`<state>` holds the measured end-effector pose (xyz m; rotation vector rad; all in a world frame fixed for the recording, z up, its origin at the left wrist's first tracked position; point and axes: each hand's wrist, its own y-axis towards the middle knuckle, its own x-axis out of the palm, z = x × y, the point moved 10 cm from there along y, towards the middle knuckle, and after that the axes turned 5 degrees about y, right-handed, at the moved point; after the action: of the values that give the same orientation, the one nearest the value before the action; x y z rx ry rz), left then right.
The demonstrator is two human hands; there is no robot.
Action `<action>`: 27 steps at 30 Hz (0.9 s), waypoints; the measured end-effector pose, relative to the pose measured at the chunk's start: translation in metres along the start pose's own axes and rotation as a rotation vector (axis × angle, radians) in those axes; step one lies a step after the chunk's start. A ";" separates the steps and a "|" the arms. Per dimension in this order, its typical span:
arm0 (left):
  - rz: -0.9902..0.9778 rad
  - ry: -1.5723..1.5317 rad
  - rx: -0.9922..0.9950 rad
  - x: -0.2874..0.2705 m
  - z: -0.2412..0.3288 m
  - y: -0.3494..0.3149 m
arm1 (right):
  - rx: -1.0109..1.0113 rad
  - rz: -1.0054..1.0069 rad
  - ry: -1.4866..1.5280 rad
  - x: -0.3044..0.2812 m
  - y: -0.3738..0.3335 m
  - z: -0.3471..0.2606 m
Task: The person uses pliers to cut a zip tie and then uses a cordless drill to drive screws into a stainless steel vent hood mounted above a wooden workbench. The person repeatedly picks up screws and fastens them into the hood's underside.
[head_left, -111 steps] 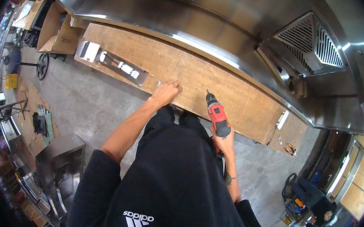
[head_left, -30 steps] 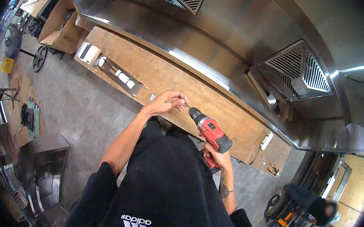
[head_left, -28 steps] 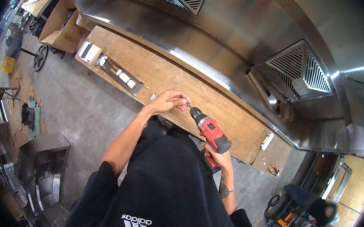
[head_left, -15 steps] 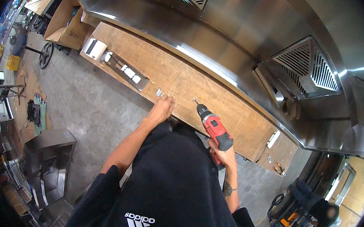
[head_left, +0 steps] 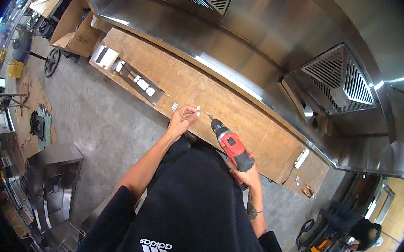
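My right hand (head_left: 247, 175) is wrapped round the grip of a red and black cordless drill (head_left: 234, 147). The drill's bit points to the far left, a short way from my left fingertips and apart from them. My left hand (head_left: 183, 118) pinches a small whitish piece (head_left: 198, 109) just over the wooden board; its exact kind is too small to tell. Several small white strips (head_left: 174, 106) lie on the board beside my left fingers. Farther left, a long dark tray-like piece (head_left: 128, 76) carries white fittings.
The wooden board (head_left: 241, 122) runs along a stainless steel hood (head_left: 267, 49) with slotted filters. At its left end sits a white box (head_left: 106, 57); at its right are a white bar (head_left: 301, 159) and orange-handled pliers (head_left: 308, 192). Another person (head_left: 364, 231) bends at the far right.
My left hand has lifted slightly from the board, its fingers now pinching a small whitish piece. The drill has shifted a little left, its bit nearer to that hand.
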<state>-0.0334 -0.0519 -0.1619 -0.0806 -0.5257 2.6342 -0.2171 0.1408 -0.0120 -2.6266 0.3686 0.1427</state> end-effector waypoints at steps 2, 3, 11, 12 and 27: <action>-0.030 -0.057 -0.013 0.009 0.021 -0.004 | -0.030 -0.014 -0.005 0.002 0.003 0.000; -0.044 -0.088 -0.019 0.013 0.029 -0.005 | -0.044 -0.023 -0.011 0.002 0.005 0.000; -0.041 -0.058 0.043 0.021 0.056 -0.012 | -0.071 -0.030 -0.023 0.000 0.008 -0.012; -0.045 -0.044 0.043 0.022 0.057 -0.013 | -0.071 -0.032 -0.020 -0.001 0.009 -0.011; -0.089 -0.063 0.058 0.035 0.069 -0.015 | -0.005 0.004 -0.028 -0.008 0.007 0.000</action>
<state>-0.0678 -0.0482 -0.0916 0.0424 -0.4624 2.5698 -0.2263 0.1369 -0.0139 -2.6266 0.3647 0.1813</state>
